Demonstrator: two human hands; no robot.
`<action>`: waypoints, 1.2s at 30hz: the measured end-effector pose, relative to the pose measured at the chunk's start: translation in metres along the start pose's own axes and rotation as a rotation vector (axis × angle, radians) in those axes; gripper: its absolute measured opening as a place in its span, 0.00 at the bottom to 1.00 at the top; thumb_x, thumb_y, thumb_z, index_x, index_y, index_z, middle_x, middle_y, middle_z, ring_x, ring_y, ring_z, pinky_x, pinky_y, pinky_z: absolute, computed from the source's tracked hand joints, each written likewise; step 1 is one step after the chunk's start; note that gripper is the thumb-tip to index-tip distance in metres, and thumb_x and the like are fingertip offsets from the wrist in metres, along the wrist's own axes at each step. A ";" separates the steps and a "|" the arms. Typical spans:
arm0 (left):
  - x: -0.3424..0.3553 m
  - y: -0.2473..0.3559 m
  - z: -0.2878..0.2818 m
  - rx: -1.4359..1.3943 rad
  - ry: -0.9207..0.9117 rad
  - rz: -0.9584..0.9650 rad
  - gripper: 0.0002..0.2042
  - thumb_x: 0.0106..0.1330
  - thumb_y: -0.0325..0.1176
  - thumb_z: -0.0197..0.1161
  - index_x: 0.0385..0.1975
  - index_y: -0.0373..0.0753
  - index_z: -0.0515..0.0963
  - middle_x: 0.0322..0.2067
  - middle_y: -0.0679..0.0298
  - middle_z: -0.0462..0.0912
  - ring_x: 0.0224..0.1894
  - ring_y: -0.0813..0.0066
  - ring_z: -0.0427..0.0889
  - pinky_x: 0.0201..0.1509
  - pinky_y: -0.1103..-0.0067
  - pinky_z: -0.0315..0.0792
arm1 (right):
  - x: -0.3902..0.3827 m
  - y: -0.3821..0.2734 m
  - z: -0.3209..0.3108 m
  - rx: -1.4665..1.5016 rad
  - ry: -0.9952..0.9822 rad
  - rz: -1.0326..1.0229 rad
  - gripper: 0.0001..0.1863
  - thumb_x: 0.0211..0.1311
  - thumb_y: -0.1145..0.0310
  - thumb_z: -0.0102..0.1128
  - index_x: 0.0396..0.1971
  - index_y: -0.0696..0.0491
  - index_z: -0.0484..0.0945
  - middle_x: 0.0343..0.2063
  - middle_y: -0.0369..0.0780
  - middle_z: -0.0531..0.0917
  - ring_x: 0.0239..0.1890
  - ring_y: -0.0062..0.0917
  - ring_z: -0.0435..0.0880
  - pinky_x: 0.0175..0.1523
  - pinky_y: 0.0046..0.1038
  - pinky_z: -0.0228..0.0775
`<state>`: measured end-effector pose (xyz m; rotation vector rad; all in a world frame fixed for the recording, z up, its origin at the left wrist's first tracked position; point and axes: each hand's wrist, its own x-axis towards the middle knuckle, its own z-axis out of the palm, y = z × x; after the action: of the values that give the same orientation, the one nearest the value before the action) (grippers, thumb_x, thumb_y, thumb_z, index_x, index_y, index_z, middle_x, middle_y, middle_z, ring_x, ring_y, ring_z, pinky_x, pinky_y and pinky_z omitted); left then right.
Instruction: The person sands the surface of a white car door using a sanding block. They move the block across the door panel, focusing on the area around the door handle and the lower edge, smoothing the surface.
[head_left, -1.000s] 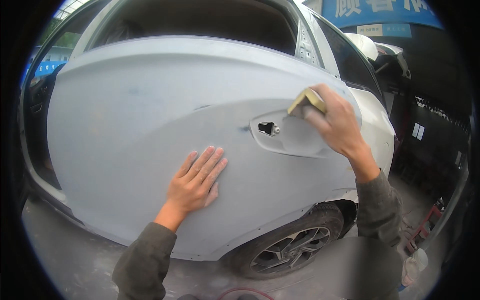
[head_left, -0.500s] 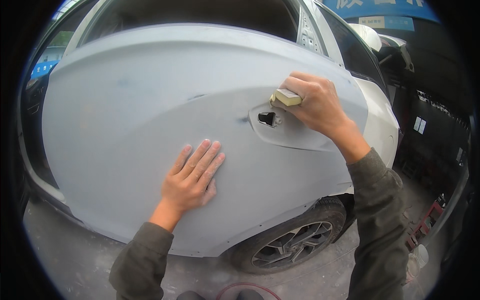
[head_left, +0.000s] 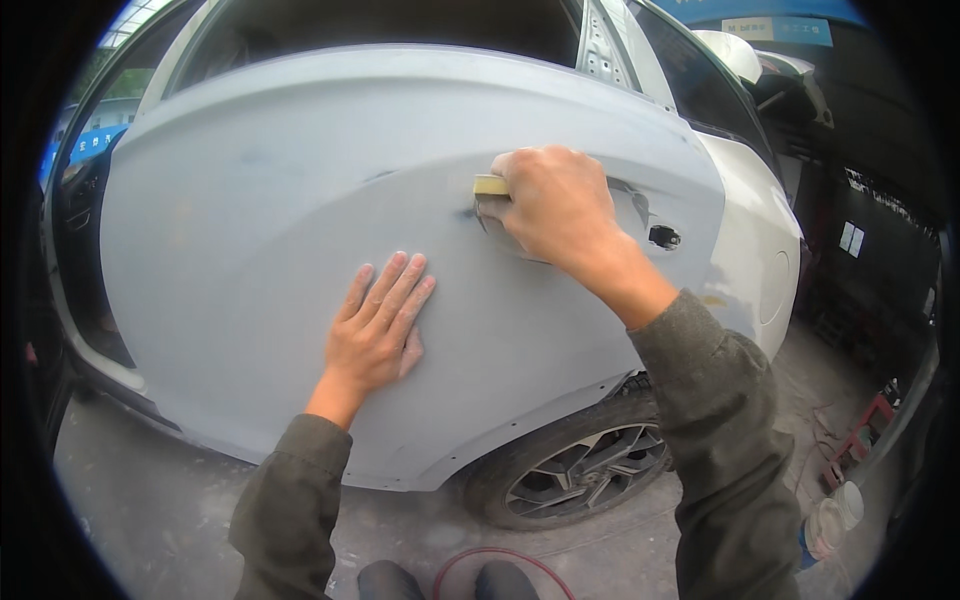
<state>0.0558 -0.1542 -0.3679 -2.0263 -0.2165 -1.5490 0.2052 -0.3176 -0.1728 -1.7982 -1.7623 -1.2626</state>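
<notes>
A grey, matt-primed car door panel spreads across the middle of the view. My left hand rests flat on its lower part, fingers stretched out and dusty. Higher up and to the right, my right hand grips a pale yellow sanding pad against the panel. Only the pad's near end shows; the rest is covered by my fingers. The recess for the door handle lies partly behind this hand. To its right is a dark hole in the panel, and dark spots mark the primer.
Below the panel stands the rear wheel. White bodywork continues at the right. A red hose curves on the grey floor by my feet. Tubs and a red stand are at the far right.
My right hand has slid left with the sanding pad over the handle recess, uncovering the hole to its right. My left hand stays flat on the panel. The view has shifted a little.
</notes>
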 end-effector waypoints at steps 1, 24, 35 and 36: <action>0.001 0.001 0.000 -0.013 0.002 0.008 0.35 0.55 0.24 0.60 0.70 0.41 0.76 0.76 0.60 0.72 0.80 0.60 0.67 0.86 0.58 0.55 | -0.006 0.003 0.008 0.000 0.075 -0.006 0.10 0.58 0.62 0.76 0.29 0.52 0.86 0.29 0.43 0.88 0.36 0.44 0.89 0.43 0.42 0.80; 0.038 0.007 -0.025 0.009 -0.290 0.093 0.38 0.68 0.40 0.67 0.79 0.41 0.65 0.82 0.58 0.60 0.84 0.62 0.56 0.88 0.60 0.48 | -0.115 0.109 -0.013 0.083 0.128 0.305 0.07 0.59 0.65 0.73 0.34 0.50 0.85 0.33 0.40 0.87 0.37 0.41 0.88 0.41 0.43 0.80; 0.070 0.040 0.009 -0.005 -0.250 0.392 0.35 0.68 0.47 0.66 0.76 0.44 0.70 0.80 0.64 0.65 0.83 0.68 0.60 0.87 0.65 0.52 | -0.129 0.080 0.038 -0.133 0.365 -0.104 0.24 0.58 0.77 0.62 0.56 0.53 0.87 0.59 0.39 0.88 0.64 0.35 0.85 0.71 0.42 0.72; 0.069 0.028 0.005 0.004 -0.244 0.398 0.35 0.68 0.47 0.66 0.76 0.45 0.71 0.80 0.65 0.66 0.82 0.68 0.61 0.87 0.65 0.53 | -0.132 0.083 0.033 -0.031 0.280 -0.158 0.25 0.58 0.76 0.62 0.58 0.54 0.85 0.62 0.40 0.87 0.67 0.35 0.83 0.74 0.42 0.69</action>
<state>0.0946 -0.1892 -0.3144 -2.0975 0.0887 -1.0585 0.3137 -0.3924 -0.2631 -1.4359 -1.7582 -1.5275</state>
